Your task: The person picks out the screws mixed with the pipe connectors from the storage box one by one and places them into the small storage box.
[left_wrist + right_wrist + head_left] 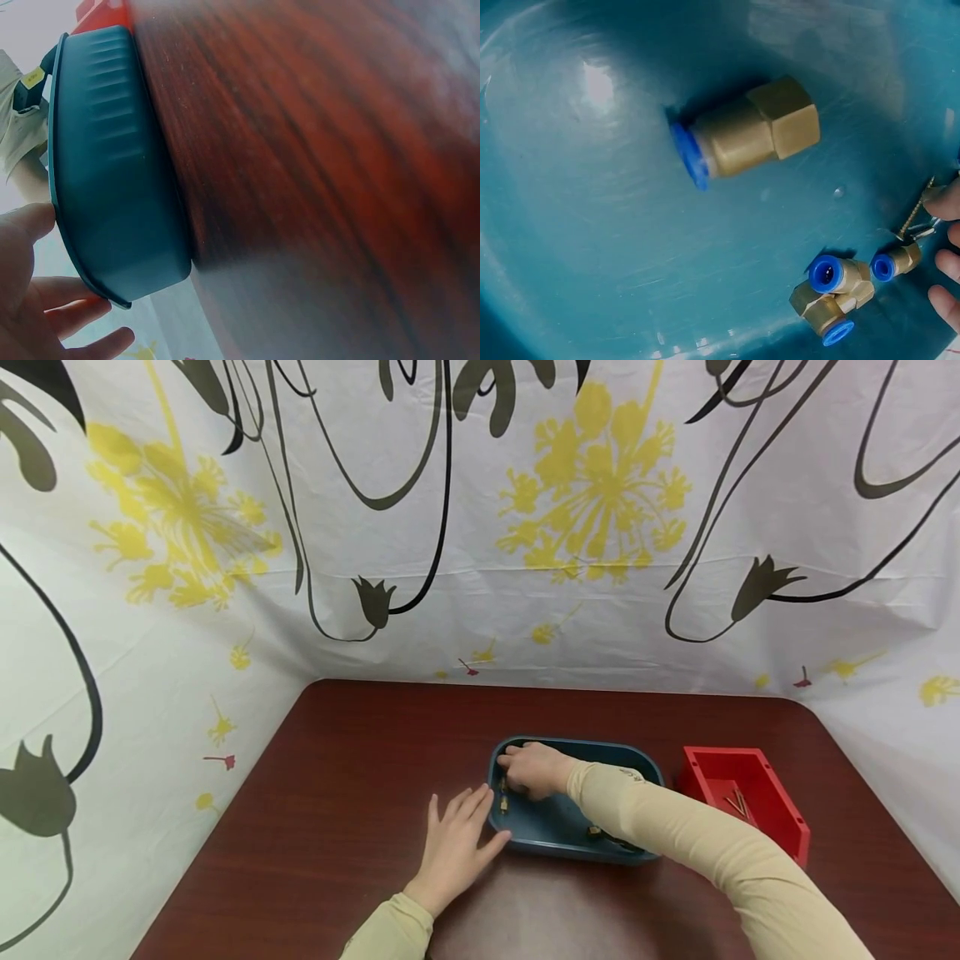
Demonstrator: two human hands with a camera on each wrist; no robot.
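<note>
A dark teal tray (547,827) stands on the table, holding brass push-in fittings (750,135) with blue collars and a few thin screws (916,210). My right hand (536,770) reaches down into its left end, fingers bent. In the right wrist view its fingertips (946,264) are spread beside the screws, and the thumb meets or overlaps one; most of the hand is cut off. My left hand (459,843) lies at the tray's near left corner, fingers extended. In the left wrist view its thumb (34,221) touches the tray rim.
Right of the tray stands a red bin (783,806) with several thin brass-coloured screws (738,802) inside. The dark red-brown wooden table (360,760) carries both. A white patterned cloth (480,527) hangs behind it. My right forearm crosses over the tray's right part.
</note>
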